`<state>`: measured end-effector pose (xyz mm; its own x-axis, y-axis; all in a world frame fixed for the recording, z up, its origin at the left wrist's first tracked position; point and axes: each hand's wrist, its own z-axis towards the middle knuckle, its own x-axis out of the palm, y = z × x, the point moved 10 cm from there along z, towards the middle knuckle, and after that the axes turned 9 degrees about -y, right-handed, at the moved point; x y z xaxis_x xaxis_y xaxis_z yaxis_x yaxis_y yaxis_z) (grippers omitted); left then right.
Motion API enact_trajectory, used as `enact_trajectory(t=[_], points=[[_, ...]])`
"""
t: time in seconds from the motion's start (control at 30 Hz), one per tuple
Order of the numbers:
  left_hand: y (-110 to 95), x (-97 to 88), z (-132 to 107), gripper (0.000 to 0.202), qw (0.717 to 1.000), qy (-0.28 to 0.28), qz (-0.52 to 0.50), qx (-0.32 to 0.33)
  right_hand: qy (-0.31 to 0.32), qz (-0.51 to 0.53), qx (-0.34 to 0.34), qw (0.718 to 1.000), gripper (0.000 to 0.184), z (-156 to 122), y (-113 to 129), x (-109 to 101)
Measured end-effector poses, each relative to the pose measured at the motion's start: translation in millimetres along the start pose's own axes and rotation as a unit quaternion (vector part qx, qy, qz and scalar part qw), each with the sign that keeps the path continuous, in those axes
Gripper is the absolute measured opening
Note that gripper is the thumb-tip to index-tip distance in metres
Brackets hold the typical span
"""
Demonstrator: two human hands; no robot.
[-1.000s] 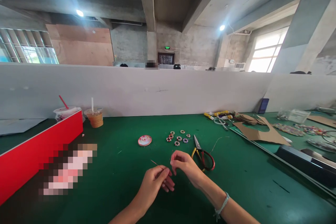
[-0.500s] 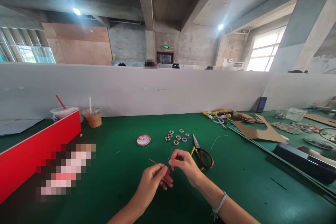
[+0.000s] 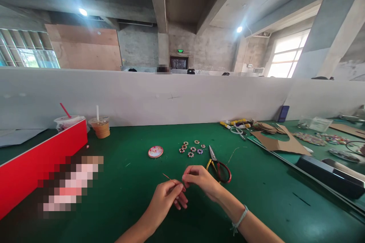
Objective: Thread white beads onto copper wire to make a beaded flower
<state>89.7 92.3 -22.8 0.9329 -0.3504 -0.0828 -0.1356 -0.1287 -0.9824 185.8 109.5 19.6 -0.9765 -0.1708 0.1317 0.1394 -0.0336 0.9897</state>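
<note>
Left of the scissors point(image 3: 216, 160) | thin reddish strand point(image 3: 166, 176) jutted from the left hand's point(image 3: 169, 195) tight pinch, long axis slanting leftward, away from the scissors | right hand point(image 3: 196, 178), nearer them, curled just beside; whether its fingertips gripped anything, I couldn't tell

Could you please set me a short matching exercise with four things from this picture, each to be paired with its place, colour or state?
Column one
1. left hand
2. scissors
3. round disc
4. brown cup

Column two
A. stands just in front of the white partition
B. lies to the left of the small flower-like rings
C. has a thin strand sticking out of its grip
D. has one gold handle and one dark red one

Right pairs: 1-C, 2-D, 3-B, 4-A
</note>
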Motion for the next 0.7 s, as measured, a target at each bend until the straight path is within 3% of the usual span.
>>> enact_trajectory(t=[0.23,0.7], points=[[-1,4.5,-4,0.026,1.0,0.01,0.015,-0.002,-0.007,-0.032,-0.009,0.999,0.028,3,-6,-3],[1,9.7,-7,0.028,0.998,0.029,0.051,-0.005,-0.027,-0.036,-0.037,0.998,0.035,-2,6,5]])
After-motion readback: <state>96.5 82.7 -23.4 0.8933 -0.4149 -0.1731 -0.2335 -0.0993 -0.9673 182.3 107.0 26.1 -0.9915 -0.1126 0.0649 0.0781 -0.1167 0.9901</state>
